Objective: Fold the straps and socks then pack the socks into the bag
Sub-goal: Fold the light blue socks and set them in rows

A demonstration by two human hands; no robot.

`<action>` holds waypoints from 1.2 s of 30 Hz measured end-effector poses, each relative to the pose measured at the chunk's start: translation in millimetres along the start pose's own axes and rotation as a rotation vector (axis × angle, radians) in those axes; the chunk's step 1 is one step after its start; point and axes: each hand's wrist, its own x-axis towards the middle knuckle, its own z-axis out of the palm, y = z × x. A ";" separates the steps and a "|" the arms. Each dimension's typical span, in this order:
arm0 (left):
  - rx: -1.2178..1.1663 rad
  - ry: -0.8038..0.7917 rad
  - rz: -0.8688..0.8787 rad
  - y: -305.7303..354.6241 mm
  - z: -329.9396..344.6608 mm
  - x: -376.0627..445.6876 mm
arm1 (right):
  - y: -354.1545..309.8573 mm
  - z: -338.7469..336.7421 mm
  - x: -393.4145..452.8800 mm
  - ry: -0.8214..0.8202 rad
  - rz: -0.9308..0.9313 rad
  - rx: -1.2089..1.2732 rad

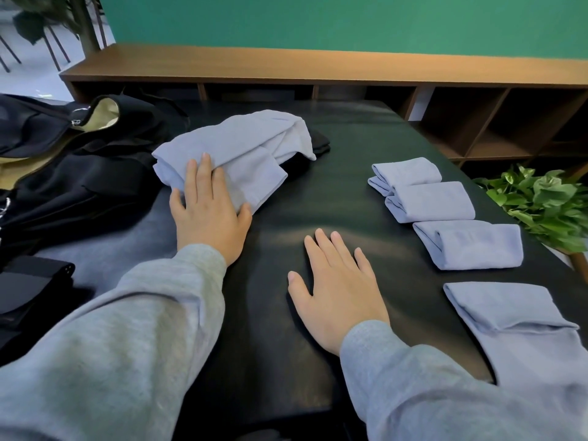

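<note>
Head view, near to far: your right hand (337,291) lies flat on the dark table (318,192), fingers straight and slightly spread, holding nothing; your left hand (210,211) sits further out and to the left, fingers extended and pressing down on the near end of the loose sock pile (241,148), thumb against the pile's edge, nothing pinched; both sleeves are grey.

Folded socks run in a row along the right side of the table; nearest folded sock (509,319) is at the right edge, partly under your right sleeve; second folded sock (471,245) sits beyond it, apart; third folded sock (432,202) and fourth folded sock (407,173) are further out, touching and slightly overlapping each other.

Loose sock pile is light blue, bunched, left of centre, well apart from the folded row; a black item (319,141) pokes out from under its far end, cannot tell what it is.

Black bag (82,173) lies on the left of the table, just beside the pile, its mouth open with a pale lining (105,117) showing; black straps (35,281) lie at the near-left edge, folded or not I cannot tell.

Green plant (547,205) is off the table's right edge; wooden shelf unit (318,68) runs behind the table, green wall (350,20) above it.
</note>
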 end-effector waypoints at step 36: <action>-0.603 -0.014 0.016 -21.9 -59.8 -159.9 | -10.9 2.7 -44.5 0.255 -0.139 0.392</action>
